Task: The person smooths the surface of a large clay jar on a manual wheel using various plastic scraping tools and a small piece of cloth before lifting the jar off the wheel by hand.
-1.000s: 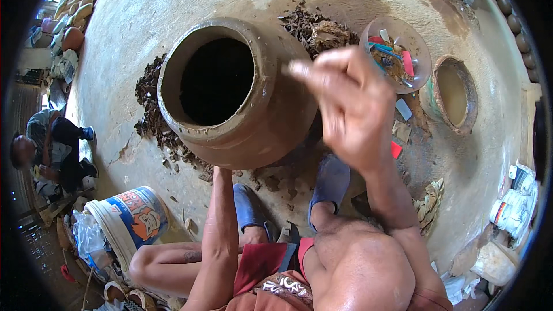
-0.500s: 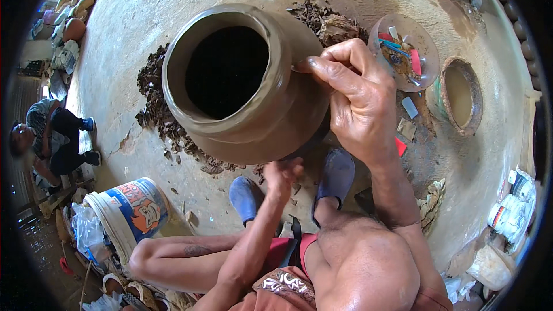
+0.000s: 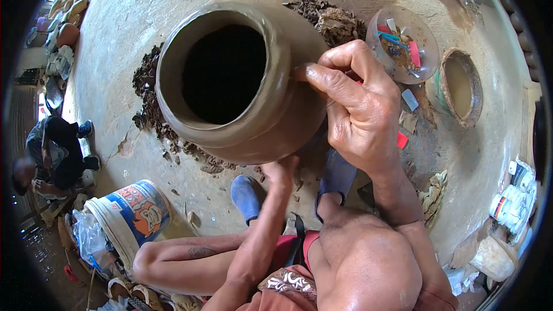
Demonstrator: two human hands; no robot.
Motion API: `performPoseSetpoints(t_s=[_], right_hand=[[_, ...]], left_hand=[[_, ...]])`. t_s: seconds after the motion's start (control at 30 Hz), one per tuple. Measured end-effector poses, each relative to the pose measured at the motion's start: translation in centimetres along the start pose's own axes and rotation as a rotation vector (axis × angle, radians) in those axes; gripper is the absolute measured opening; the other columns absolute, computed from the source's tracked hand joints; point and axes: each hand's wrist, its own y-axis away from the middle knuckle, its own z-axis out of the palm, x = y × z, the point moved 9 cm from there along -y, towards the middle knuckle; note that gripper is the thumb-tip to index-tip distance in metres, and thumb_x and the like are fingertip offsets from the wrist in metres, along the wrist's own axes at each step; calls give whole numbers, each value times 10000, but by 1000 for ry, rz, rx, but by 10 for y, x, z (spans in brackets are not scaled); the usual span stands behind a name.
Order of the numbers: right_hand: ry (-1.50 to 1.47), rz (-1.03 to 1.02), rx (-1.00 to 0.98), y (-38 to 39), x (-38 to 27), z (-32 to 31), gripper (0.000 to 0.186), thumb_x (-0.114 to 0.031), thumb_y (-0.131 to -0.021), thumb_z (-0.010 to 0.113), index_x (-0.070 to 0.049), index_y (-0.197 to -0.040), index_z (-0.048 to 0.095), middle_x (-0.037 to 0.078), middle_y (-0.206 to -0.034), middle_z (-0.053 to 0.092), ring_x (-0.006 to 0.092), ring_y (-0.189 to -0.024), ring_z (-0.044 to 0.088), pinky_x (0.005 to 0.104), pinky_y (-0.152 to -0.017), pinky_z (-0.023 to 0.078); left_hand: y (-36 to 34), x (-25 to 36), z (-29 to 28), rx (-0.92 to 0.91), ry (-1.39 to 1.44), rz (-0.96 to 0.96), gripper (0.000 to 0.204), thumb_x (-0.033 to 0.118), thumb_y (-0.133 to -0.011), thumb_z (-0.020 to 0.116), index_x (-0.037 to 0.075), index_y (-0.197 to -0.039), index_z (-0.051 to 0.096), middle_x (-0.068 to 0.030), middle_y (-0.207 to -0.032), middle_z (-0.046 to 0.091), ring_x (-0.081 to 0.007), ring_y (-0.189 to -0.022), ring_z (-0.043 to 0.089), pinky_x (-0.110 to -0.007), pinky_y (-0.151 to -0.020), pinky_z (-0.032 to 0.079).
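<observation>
Rough floor (image 3: 132, 34), clay pot (image 3: 276, 112) — right hand (image 3: 366, 106) pinched closed at its neck; left hand (image 3: 280, 171) below — grip I can't tell.

We see bright light on the floor (image 3: 109, 52), palest at upper left; the lower-left corner is dim. Deep shadow blackens the pot's (image 3: 288, 109) mouth. Glare marks the knee (image 3: 371, 268) and right hand (image 3: 364, 106). The left hand (image 3: 279, 171) looks slightly blurred. Edges bend toward a black rim.

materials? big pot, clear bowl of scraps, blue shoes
Pot: likely unfired clay; grey-brown, smooth, with a damp-looking sheen.
Bowl: probably plastic, smudged; see-through wall, though glass isn't ruled out.
Shoes: matte, perhaps foam or rubber, by their moulded look.
</observation>
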Motion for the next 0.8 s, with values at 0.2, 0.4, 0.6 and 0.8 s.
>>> performPoseSetpoints(t_s=[0.2,0.4,0.6,0.8], right_hand=[[-39,5,36,-1,-1,-2,432,235,-764,611,-4,-1084,777,99,-891,607,201,-735,612,288,-650,490],[-9,-4,47,-3,-6,3,411,215,-760,636,-7,-1071,786,91,-876,600,208,-738,613,296,-650,488],[34,-18,39,-1,4,-5,367,194,-785,677,5,-1083,777,102,-882,613,223,-733,630,303,-641,503],[9,-69,18,-16,-10,4,385,125,-691,717,7,-1054,767,106,-913,611,263,-786,668,360,-685,561]], left_hand=[[-18,19,-10,-101,153,-124,544,494,-1055,502,69,-1385,576,-110,-1197,677,-226,-972,668,-381,-731,566],[-22,67,-22,194,5,287,509,407,-1039,566,71,-1421,559,-141,-1309,657,-247,-982,693,-420,-850,608],[28,-35,30,-135,-91,-267,566,508,-1042,528,100,-1434,546,-151,-1240,676,-277,-915,704,-358,-751,626],[-48,63,-34,-188,-136,289,602,533,-1021,566,57,-1390,563,-149,-1223,689,-287,-997,721,-383,-796,626]])
